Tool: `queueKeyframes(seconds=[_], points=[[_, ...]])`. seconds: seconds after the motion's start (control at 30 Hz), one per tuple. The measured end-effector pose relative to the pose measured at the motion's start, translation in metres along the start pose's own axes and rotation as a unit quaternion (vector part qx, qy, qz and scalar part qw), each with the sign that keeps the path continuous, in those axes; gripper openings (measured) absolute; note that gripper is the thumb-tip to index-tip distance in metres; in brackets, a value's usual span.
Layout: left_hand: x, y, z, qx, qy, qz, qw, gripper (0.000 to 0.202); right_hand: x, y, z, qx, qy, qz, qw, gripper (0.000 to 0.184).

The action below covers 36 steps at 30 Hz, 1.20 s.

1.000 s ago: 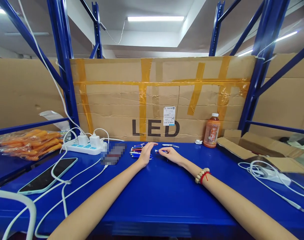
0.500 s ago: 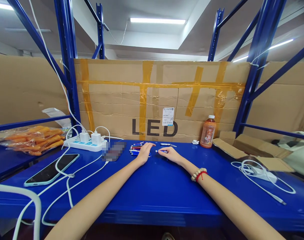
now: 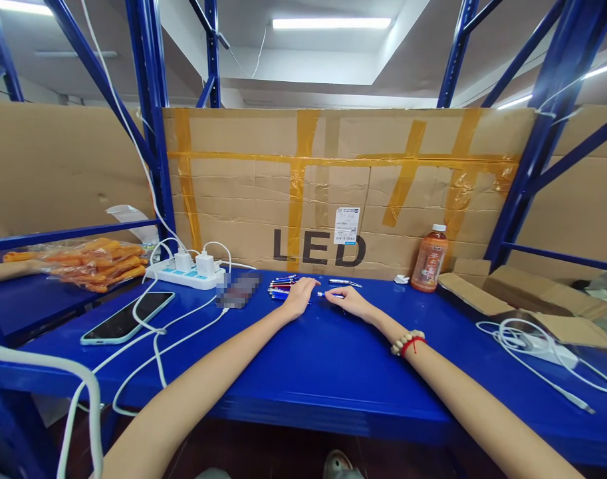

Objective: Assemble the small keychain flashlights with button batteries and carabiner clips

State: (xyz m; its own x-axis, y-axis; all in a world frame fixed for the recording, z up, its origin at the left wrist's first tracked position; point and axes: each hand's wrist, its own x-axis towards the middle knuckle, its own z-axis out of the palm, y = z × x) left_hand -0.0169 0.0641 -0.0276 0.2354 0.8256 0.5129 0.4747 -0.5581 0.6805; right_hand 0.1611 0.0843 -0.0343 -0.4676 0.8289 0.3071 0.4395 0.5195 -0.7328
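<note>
My left hand (image 3: pixel 298 299) lies over the right end of a bunch of pens (image 3: pixel 282 287), its fingers stretched out toward the right. The bunch holds several pens, mostly blue with some red, and the hand covers part of them. Just to the right, my right hand (image 3: pixel 352 303) pinches a blue-and-white pen (image 3: pixel 321 294) between thumb and fingers; its tip points left toward the left hand. Behind the right hand a separate silver-and-blue pen (image 3: pixel 345 283) rests on the blue table (image 3: pixel 303 359).
To the left are a phone (image 3: pixel 128 318), white cables and a power strip (image 3: pixel 186 274). Another person's arm (image 3: pixel 11 271) touches a bag of orange items (image 3: pixel 96 263). At right stand a bottle (image 3: pixel 429 259), an open carton (image 3: pixel 475 296) and a coiled cable (image 3: pixel 515 336). Cardboard (image 3: pixel 233 199) walls the back.
The camera view has shifted, so the scene sits farther right and slightly higher. Another person's arm has come in at the left edge by the orange bag. My hands keep nearly the same pose.
</note>
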Motion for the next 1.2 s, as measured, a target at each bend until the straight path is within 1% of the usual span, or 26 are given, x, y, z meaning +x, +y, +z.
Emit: queueKeyframes(seconds=[0.33, 0.47, 0.8, 1.03, 1.2], points=[[-0.001, 0.0057, -0.0015, 0.02, -0.015, -0.006, 1.0, 0.024, 0.0029, 0.0008, -0.0011, -0.005, -0.018, 0.004, 1.0, 0.063], [-0.002, 0.0089, -0.0031, 0.025, -0.017, -0.009, 0.999, 0.024, 0.0039, 0.0009, -0.0004, -0.013, -0.02, 0.006, 1.0, 0.06], [-0.0006, 0.0073, -0.0022, 0.013, 0.0, -0.022, 1.0, 0.023, 0.0045, 0.0019, 0.0009, -0.02, -0.021, -0.007, 1.0, 0.059], [0.0035, 0.0005, -0.0003, -0.017, 0.037, -0.037, 0.998, 0.024, 0.0044, 0.0002, 0.0011, -0.037, -0.031, -0.01, 0.999, 0.057], [0.0025, 0.0026, -0.0004, -0.014, 0.032, -0.031, 0.999, 0.024, 0.005, 0.0007, 0.0015, -0.043, -0.028, -0.015, 0.999, 0.054]])
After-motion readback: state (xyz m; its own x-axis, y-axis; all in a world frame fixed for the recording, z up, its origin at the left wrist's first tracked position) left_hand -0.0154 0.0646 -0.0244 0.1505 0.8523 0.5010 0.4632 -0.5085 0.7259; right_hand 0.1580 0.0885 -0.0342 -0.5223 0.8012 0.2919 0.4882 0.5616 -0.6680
